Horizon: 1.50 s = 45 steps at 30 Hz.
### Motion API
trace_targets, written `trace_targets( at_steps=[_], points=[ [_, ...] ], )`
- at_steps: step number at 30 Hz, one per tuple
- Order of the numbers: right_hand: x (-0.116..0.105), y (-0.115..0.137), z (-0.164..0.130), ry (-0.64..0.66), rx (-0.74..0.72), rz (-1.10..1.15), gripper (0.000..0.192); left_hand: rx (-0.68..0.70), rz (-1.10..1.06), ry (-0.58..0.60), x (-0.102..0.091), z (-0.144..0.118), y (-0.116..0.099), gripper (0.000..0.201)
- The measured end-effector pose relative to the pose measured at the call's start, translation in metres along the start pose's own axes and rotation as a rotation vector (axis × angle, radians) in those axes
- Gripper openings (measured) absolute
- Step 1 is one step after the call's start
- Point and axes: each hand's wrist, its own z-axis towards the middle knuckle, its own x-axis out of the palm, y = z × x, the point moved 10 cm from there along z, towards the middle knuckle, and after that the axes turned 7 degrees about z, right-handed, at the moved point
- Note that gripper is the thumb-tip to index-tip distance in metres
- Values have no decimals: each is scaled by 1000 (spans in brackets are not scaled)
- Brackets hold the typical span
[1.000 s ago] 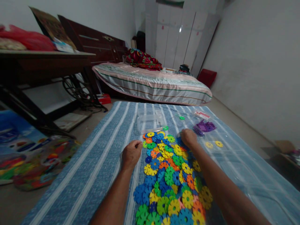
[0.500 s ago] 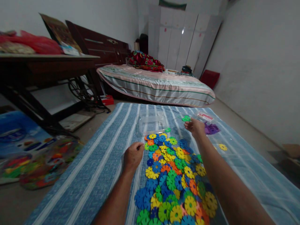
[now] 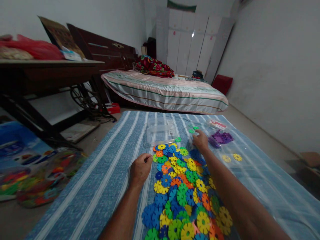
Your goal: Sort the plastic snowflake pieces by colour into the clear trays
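A dense spread of plastic gear-shaped discs (image 3: pixel 183 191) in blue, yellow, green and orange fills the lower centre of the frame, lying on a blue striped mat (image 3: pixel 100 180). The discs overlap, so an exact count cannot be made; the nearest ones are cut off by the bottom edge.

The left hand (image 3: pixel 140 169) rests at the left border of the spread, fingers curled into a loose fist with fingertips pressed together; whether they pinch anything cannot be determined.

The right hand (image 3: pixel 200 140) lies at the far end of the spread, back toward the camera. Its fingers are bent downward onto the mat; their grip is hidden by the hand itself.

Just beyond the right hand lie two loose green discs (image 3: pixel 193 129). A third green disc (image 3: pixel 178 139) sits at the near edge of one clear plastic box (image 3: pixel 161 130).

To the right, a cluster of purple pieces (image 3: pixel 221 137) rests in transparent packaging, with two yellow discs (image 3: pixel 231 157) lying apart, nearer the right edge.

Farther back: one bed (image 3: pixel 165 91) in centre frame, one dark counter (image 3: pixel 45 71) at upper left, white wardrobes (image 3: pixel 192 40) against the rear wall.
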Motion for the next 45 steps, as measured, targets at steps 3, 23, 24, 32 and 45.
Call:
trace_targets(
  at_steps=[3,23,24,32,45],
  points=[
    [-9,-5,1,-34,49,5,43,4,-9,0,1,0,0,21],
    [-41,-5,-60,-7,-4,-70,33,11,-7,11,2,1,-2,22],
    [-44,-3,-62,-19,-8,-87,35,11,-5,10,1,0,-3,22],
    [-33,31,-87,49,-150,-270,31,-3,-11,10,0,0,-3,20],
    [51,85,-54,357,-217,-380,33,-2,1,17,0,-1,-3,21]
  ],
)
